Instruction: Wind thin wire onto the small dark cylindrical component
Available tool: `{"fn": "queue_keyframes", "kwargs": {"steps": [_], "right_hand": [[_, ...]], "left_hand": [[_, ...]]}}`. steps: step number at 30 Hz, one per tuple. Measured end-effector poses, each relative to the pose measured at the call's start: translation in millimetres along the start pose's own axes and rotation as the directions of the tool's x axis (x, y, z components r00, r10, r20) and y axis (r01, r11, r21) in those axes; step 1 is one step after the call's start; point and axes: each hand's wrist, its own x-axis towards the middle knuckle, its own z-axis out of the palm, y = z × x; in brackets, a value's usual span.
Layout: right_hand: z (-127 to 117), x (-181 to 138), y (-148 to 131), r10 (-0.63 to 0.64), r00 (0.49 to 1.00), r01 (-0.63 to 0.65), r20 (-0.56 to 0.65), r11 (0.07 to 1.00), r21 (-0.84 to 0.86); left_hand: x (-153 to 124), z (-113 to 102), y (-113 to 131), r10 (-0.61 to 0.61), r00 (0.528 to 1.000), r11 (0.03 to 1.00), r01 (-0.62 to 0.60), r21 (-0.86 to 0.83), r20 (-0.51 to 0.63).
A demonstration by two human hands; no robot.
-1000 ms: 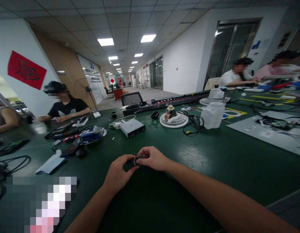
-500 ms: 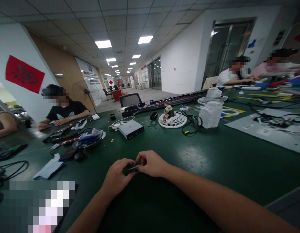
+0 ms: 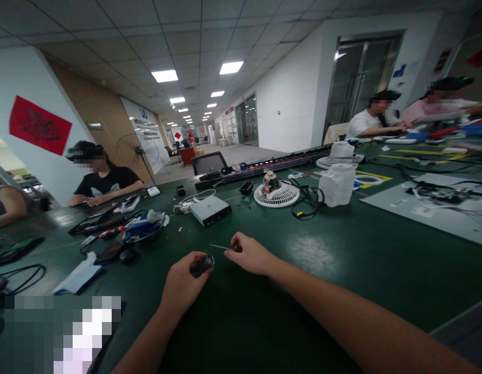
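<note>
My left hand [image 3: 183, 278] is closed around a small dark cylinder [image 3: 203, 264] with a shiny rim, its round end facing right; I cannot tell its exact kind. To the right of it, my right hand [image 3: 249, 253] pinches a thin metal rod [image 3: 221, 246] that points left. The rod's other end is hidden in the fingers. Both hands are raised over the green table [image 3: 264, 322], and the rod and cylinder are apart. Beyond the hands lies a silver optical drive [image 3: 210, 210].
A white fan grille with a motor [image 3: 276, 193] and a white plastic housing [image 3: 337, 184] stand behind, with black cables. A grey panel with circuitry [image 3: 428, 205] lies right. On the left are a blue cloth [image 3: 146, 224], a mouse [image 3: 127, 255] and cables. Several people sit around the table.
My hands have moved apart. The rod, earlier at the cylinder between my fingers, is now away from it in my right hand, up and to the right. The cylinder's round end now shows.
</note>
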Motion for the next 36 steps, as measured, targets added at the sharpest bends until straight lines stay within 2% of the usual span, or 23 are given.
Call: {"fn": "queue_keyframes", "kwargs": {"steps": [2, 3, 6, 10, 15, 20, 27, 31, 36], "right_hand": [[-10, 0, 5, -0.108, 0.992, 0.092, -0.061, 0.971, -0.221], [-13, 1, 7, -0.166, 0.986, 0.149, -0.035, 0.945, -0.292], [-19, 1, 9, -0.293, 0.955, 0.289, 0.039, 0.9, -0.327], [-18, -2, 3, -0.409, 0.911, 0.401, 0.052, 0.851, -0.338], [-20, -5, -1, -0.42, 0.906, 0.405, 0.056, 0.819, -0.406], [-21, -7, -2, -0.435, 0.896, 0.434, 0.086, 0.821, -0.371], [-19, -10, -7, -0.415, 0.909, 0.393, 0.037, 0.824, -0.408], [-19, -9, -6, -0.392, 0.92, 0.353, 0.001, 0.826, -0.439], [-20, -9, -5, -0.413, 0.908, 0.4, 0.063, 0.817, -0.415]], "left_hand": [[1, -1, -2, -0.046, 0.999, 0.999, 0.046, 0.001, -0.013], [1, -2, -3, -0.059, 0.998, 0.998, 0.059, 0.001, -0.02], [1, -2, -3, -0.072, 0.997, 0.997, 0.071, -0.011, -0.024], [0, -1, 0, -0.047, 0.999, 0.999, 0.047, -0.024, 0.007], [-1, 0, 0, -0.027, 1.0, 1.0, 0.027, -0.007, 0.009], [0, -1, -1, -0.008, 0.999, 1.0, 0.008, -0.01, 0.04], [1, -1, -2, 0.013, 1.0, 1.0, -0.013, 0.015, 0.02], [0, -2, 0, 0.025, 0.998, 1.0, -0.025, 0.004, 0.058], [0, -2, 0, 0.035, 0.998, 0.999, -0.036, 0.021, 0.053]]}}
